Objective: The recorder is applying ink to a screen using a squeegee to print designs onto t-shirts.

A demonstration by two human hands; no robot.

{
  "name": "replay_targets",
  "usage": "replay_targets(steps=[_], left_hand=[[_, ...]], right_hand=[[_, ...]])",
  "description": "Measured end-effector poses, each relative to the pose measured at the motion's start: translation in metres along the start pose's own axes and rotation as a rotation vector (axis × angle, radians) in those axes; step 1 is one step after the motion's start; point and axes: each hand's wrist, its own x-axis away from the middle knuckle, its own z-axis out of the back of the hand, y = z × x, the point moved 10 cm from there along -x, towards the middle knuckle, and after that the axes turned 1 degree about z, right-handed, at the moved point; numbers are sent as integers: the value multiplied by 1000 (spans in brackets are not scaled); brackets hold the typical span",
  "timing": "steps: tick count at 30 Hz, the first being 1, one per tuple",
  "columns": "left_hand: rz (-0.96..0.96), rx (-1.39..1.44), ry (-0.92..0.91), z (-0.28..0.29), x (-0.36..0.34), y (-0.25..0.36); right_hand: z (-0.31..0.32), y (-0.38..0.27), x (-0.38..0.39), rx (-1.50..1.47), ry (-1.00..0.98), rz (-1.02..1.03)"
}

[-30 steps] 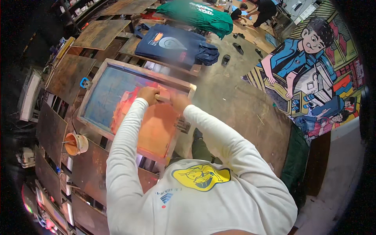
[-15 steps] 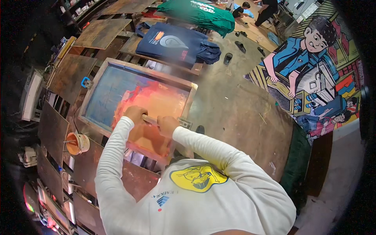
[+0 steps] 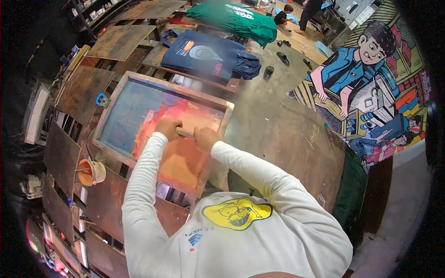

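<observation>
My left hand (image 3: 168,129) and my right hand (image 3: 206,139) are both closed around a wooden-handled squeegee (image 3: 186,133), one at each end of its handle. Its blade is hidden from sight. Under it lies a framed printing screen (image 3: 121,82), with blue mesh at the left and orange-red ink (image 3: 178,162) spread over the middle and right. A metal hinge clamp with a blue handle (image 3: 102,99) sits at the frame's left side.
An ink bucket (image 3: 96,172) with orange paste and a stick stands left on a dark board. Beyond the screen lie a navy T-shirt (image 3: 199,54) and a green T-shirt (image 3: 236,23) on boards. Sandals (image 3: 283,58) lie on the concrete floor; people are at the far end.
Both hands have moved the squeegee away from me and slightly right across the screen, with their grip kept.
</observation>
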Motion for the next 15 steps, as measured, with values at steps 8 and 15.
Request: replay_targets(steps=[8,15], left_hand=[[-71,98,25,3,79,-8],[-41,46,86,-1,31,-17]], right_hand=[[-16,-70,45,-23,-74,58],[-13,-19,6,-72,-82,39]])
